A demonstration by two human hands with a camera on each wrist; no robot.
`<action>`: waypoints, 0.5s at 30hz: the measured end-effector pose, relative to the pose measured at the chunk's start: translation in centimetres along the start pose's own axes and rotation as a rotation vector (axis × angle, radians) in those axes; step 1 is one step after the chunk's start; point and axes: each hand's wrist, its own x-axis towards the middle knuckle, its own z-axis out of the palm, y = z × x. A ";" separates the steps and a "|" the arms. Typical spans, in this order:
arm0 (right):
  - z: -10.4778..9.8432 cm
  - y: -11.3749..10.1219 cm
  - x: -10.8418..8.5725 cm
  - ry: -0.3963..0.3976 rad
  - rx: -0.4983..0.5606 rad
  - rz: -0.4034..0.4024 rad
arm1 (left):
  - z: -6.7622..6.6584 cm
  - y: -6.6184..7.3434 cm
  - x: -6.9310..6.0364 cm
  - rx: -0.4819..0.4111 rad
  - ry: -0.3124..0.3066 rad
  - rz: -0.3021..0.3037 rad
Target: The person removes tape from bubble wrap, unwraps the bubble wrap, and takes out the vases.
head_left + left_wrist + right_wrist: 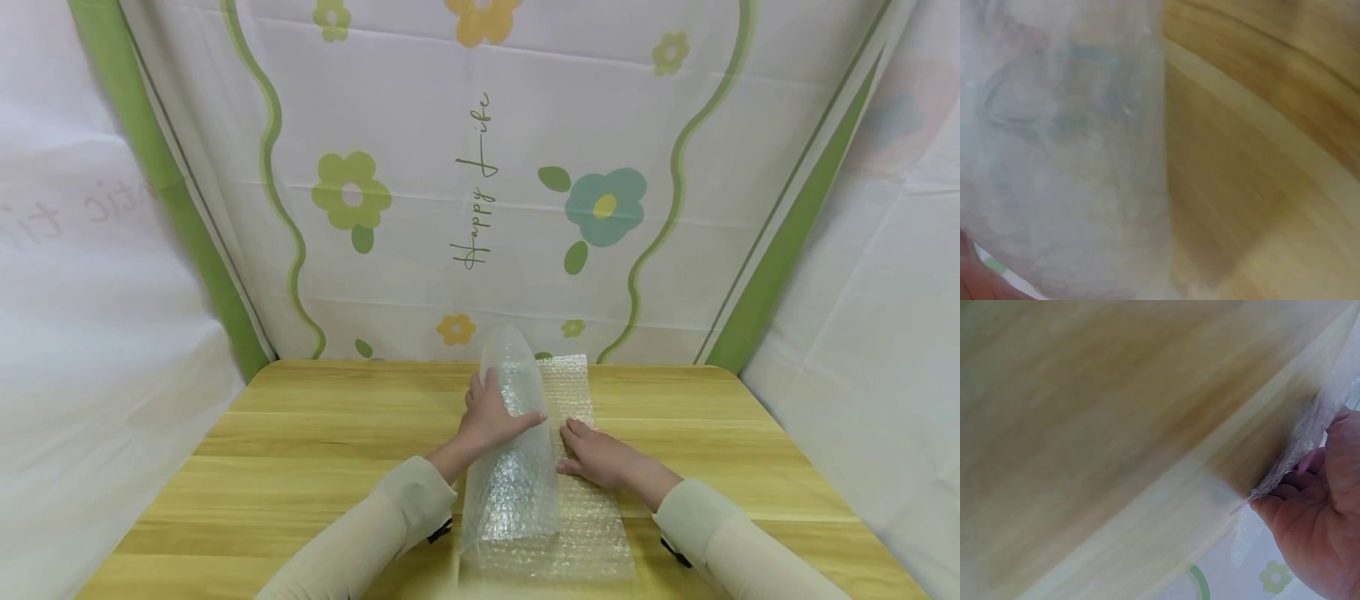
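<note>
On the table, a sheet of clear bubble wrap lies under a folded-over layer of bubble wrap with a rounded far end. My left hand rests on the folded layer, thumb stretched to the right and fingers spread near its left side. My right hand pinches the wrap just right of the fold; in the right wrist view its fingers curl at the wrap's edge. Through the cloudy wrap in the left wrist view, a faint bluish-green rounded shape shows; its kind cannot be made out.
The wood-grain table extends to both sides of the wrap. A white cloth backdrop with printed flowers stands behind its far edge, and white cloth sides hang at left and right.
</note>
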 end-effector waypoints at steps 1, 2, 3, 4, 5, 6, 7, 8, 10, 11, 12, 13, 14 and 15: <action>0.0 0.0 0.0 0.000 -0.001 0.000 | 0.0 0.2 -0.1 0.014 -0.007 0.001; 0.0 0.0 0.0 0.000 -0.001 -0.001 | 0.0 0.4 -0.2 0.020 -0.012 0.004; 0.0 0.0 0.0 0.002 0.001 -0.004 | 0.0 0.5 -0.3 0.028 -0.016 0.007; 0.0 0.0 0.0 0.004 0.003 -0.005 | 0.0 0.7 -0.4 0.033 -0.017 0.010; 0.0 0.0 0.0 0.007 0.001 -0.009 | 0.0 0.7 -0.5 0.042 -0.019 0.014; 0.0 0.0 0.0 0.010 0.000 -0.014 | 0.0 0.8 -0.5 0.050 -0.023 0.015; 0.0 0.0 0.1 0.013 0.000 -0.017 | 0.1 0.8 -0.5 0.061 -0.023 0.017; 0.0 0.0 0.1 0.015 0.003 -0.018 | 0.1 0.7 -0.5 0.070 -0.023 0.019; 0.0 0.0 0.1 0.012 0.004 -0.014 | 0.2 0.6 -0.5 0.087 -0.024 0.022; 0.0 -0.1 0.1 0.010 0.004 -0.012 | 0.3 0.6 -0.5 0.093 -0.025 0.025; 0.0 -0.1 0.1 0.007 0.009 -0.007 | 0.3 0.6 -0.5 0.095 -0.025 0.027; 0.0 -0.1 0.1 0.003 0.011 -0.002 | 0.3 0.5 -0.5 0.099 -0.025 0.028; 0.0 -0.1 0.1 -0.002 0.014 0.004 | 0.3 0.5 -0.5 0.102 -0.026 0.029; 0.0 -0.1 0.0 -0.006 0.014 0.008 | 0.3 0.5 -0.5 0.103 -0.026 0.030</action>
